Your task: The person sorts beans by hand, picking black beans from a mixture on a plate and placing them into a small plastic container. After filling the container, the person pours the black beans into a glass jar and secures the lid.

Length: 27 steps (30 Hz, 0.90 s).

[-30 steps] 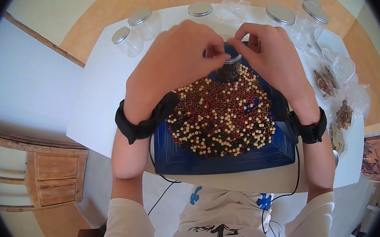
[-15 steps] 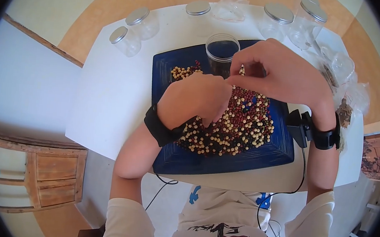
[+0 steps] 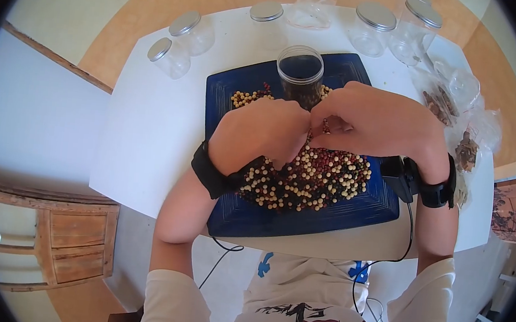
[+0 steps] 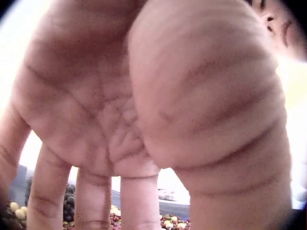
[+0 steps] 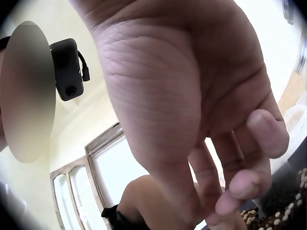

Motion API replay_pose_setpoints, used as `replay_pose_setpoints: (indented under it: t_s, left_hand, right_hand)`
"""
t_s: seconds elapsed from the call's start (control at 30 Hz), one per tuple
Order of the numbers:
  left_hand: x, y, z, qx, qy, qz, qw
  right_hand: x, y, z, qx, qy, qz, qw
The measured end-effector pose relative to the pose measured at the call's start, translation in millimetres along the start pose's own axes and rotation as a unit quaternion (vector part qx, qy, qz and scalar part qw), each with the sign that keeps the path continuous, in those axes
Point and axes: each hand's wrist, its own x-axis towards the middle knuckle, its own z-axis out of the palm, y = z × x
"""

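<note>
On a dark blue square tray (image 3: 301, 226) lies a heap of mixed beans (image 3: 314, 181), cream, red, green and black. My left hand (image 3: 264, 129) is low over the heap, fingers pointing down; its fingers (image 4: 139, 201) look mostly straight in the left wrist view, tips out of frame. Close beside it is my right hand (image 3: 384, 120), with thumb and forefinger apart over the beans and the outer fingers loosely bent. Just beyond both hands stands an uncovered clear jar (image 3: 298, 91) with dark beans inside.
Lidded clear jars stand at the back left (image 3: 171, 61) and back right (image 3: 370, 39), with a clear plastic bag (image 3: 310, 15) between. Bags of dried brown pieces (image 3: 467, 152) lie along the right edge. A cable (image 3: 410, 232) hangs from my right wrist.
Both hands have come down from the jar's mouth to the beans, the left one first and the right one after it. The jar stays on the tray.
</note>
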Motion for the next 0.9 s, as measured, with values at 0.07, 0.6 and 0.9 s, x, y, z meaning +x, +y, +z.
replay_pose_setpoints:
  t_s: [0.07,0.6,0.9]
  left_hand:
    - [0.8,-1.9,-0.7,-0.009,-0.022,0.013,1.000]
    - [-13.8,-8.8,-40.3,-0.066,-0.040,0.048,0.996]
    - [-20.1,-5.8,-59.9,-0.093,0.243,0.095,0.961]
  right_hand:
    - [0.1,-2.0,-1.2,-0.012,-0.026,0.023,0.999]
    - [-9.4,13.6,17.6,-0.010,-0.073,0.008,0.997]
    - [-15.4,4.4,28.0,-0.006,-0.073,0.060,0.995]
